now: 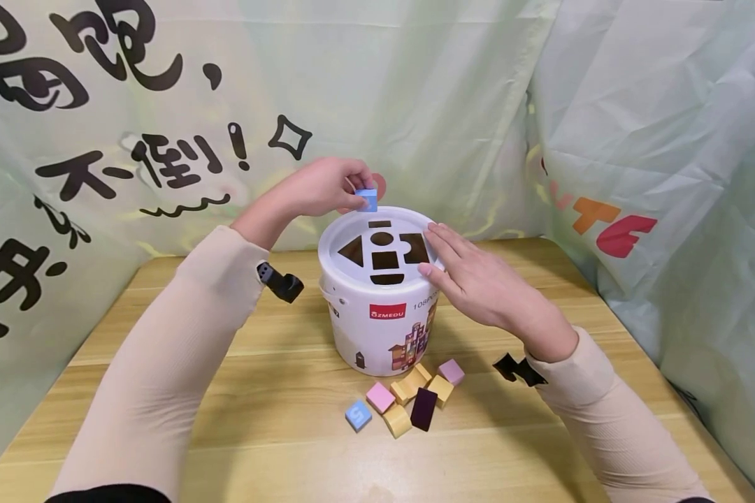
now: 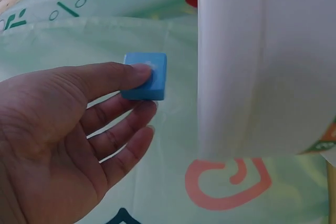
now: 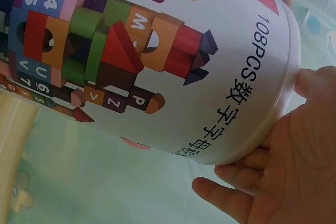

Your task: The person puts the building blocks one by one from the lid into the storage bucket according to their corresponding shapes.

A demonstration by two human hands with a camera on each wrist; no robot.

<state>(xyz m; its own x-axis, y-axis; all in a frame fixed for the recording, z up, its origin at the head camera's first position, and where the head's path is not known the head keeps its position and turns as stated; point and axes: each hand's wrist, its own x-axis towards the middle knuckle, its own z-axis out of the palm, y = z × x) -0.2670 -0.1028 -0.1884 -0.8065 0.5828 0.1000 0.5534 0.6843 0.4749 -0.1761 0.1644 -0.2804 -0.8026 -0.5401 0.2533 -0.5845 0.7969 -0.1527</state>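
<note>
My left hand is raised over the far left rim of a white bucket. Between thumb and fingers it pinches a small blue block, also seen in the left wrist view as a blue square block. The bucket's white lid has several cut-out holes: a triangle, a circle, a square and others. With fingers mostly straight, my right hand rests against the lid's right edge. In the right wrist view, its thumb and fingers touch the rim of the printed bucket.
Several loose blocks lie before the bucket: a blue block, a pink block, a dark block, yellow pieces and a purple block. They stand on a wooden table. Printed cloth hangs behind.
</note>
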